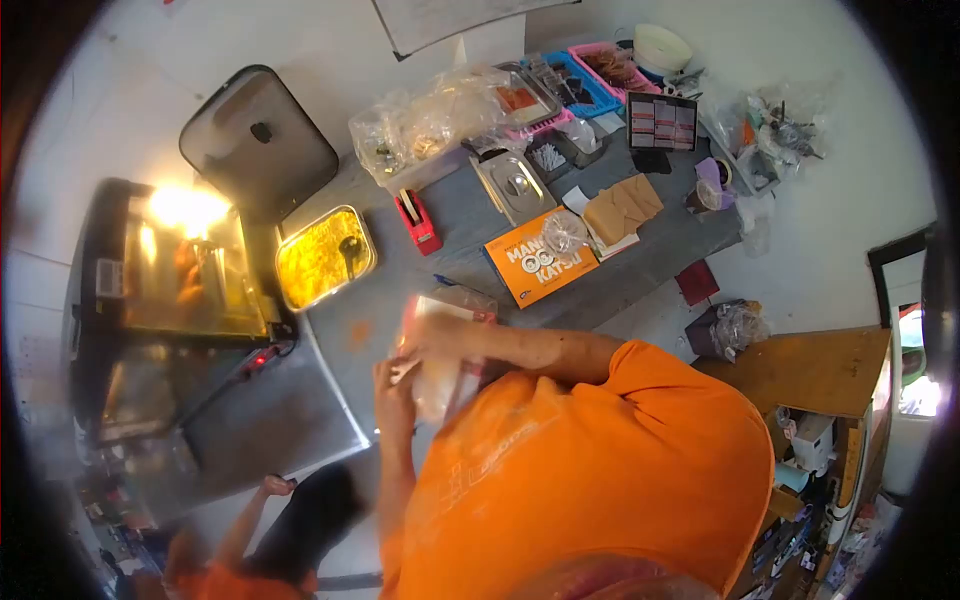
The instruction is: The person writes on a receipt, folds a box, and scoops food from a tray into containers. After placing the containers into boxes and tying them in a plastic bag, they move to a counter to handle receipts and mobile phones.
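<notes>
Past the orange shirt (600, 470), seemingly a plastic bag (440, 388) between hands (436, 336)

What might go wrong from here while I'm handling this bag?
The thin clear bag, held by the left hand and right hand, may slip or tear. The open tray of yellow contents sits close by, so a swinging elbow may knock its ladle. Another person stands near the left arm and could be bumped.
</notes>
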